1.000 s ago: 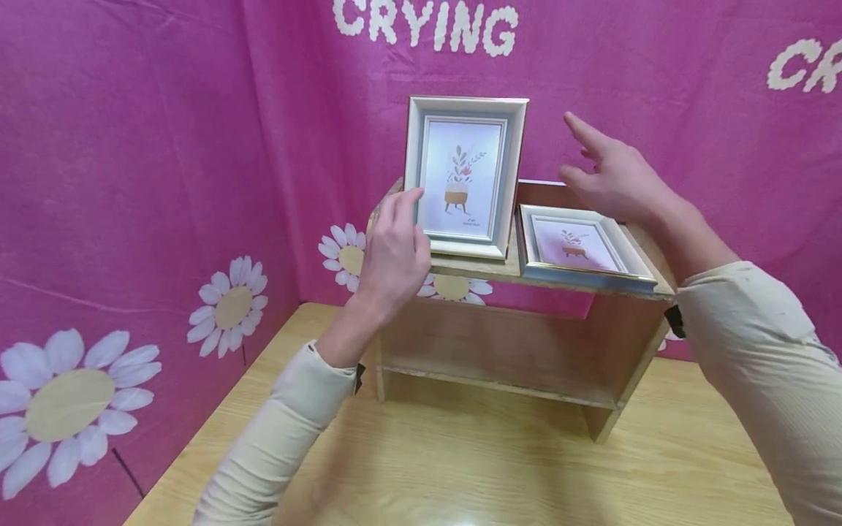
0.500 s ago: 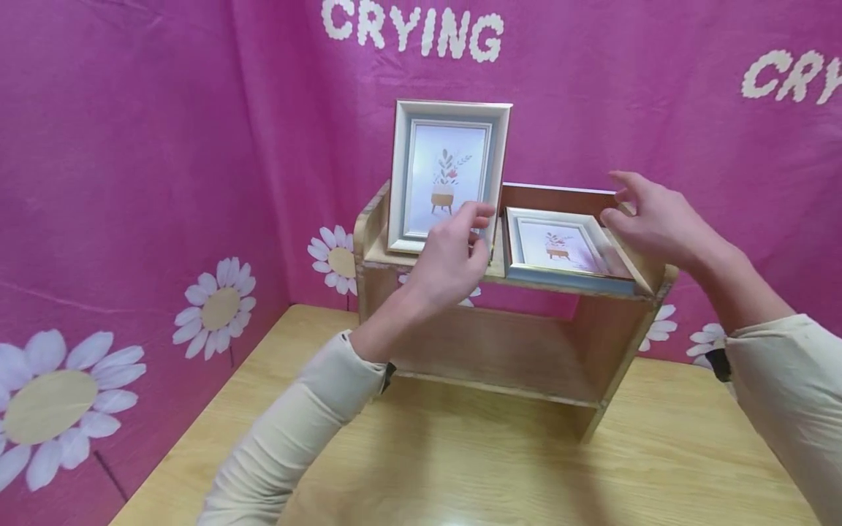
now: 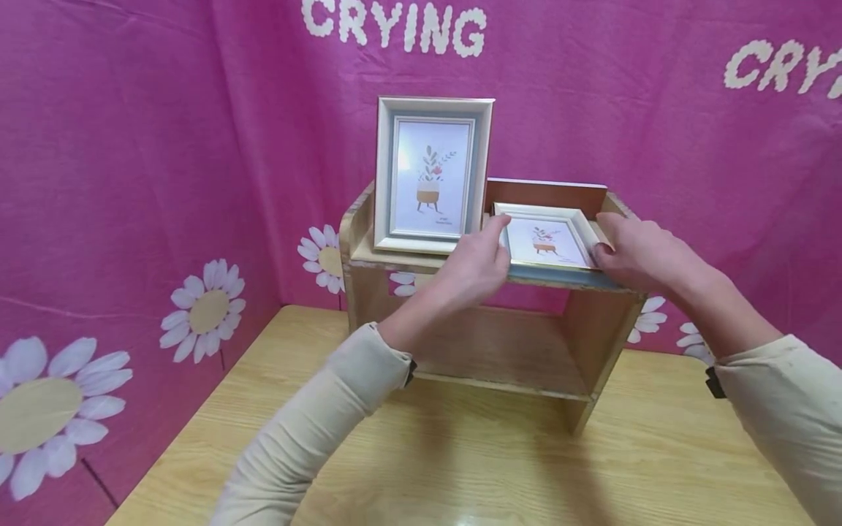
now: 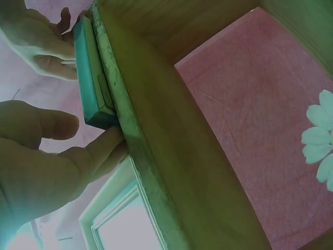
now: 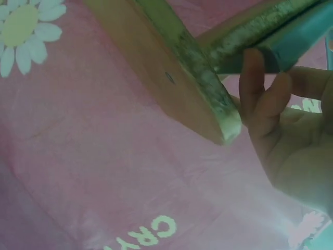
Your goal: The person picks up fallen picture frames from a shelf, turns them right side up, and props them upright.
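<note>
A cream and blue-grey picture frame (image 3: 544, 239) lies face up on top of a small wooden shelf (image 3: 513, 349). At its left side, my left hand (image 3: 475, 264) touches the frame's end with the fingers. In the left wrist view its thumb stands slightly apart from that frame (image 4: 92, 78). My right hand (image 3: 641, 250) grips the opposite side; in the right wrist view, the fingers bend around the frame's corner (image 5: 296, 39). A matching picture frame (image 3: 434, 175) stands upright on the left half of the shelf top, showing a printed plant in a pot.
Raised wooden side boards (image 3: 357, 219) bound the shelf top, with a brown panel (image 3: 549, 193) along the back. Below is a lower shelf board (image 3: 506, 358). The unit stands on a light wooden table (image 3: 473, 453), before a magenta flowered curtain (image 3: 579, 88).
My left hand has moved from the standing frame rightward to the lying one. My right hand has come down onto that frame's right side. The view has shifted slightly; both frames stay in place.
</note>
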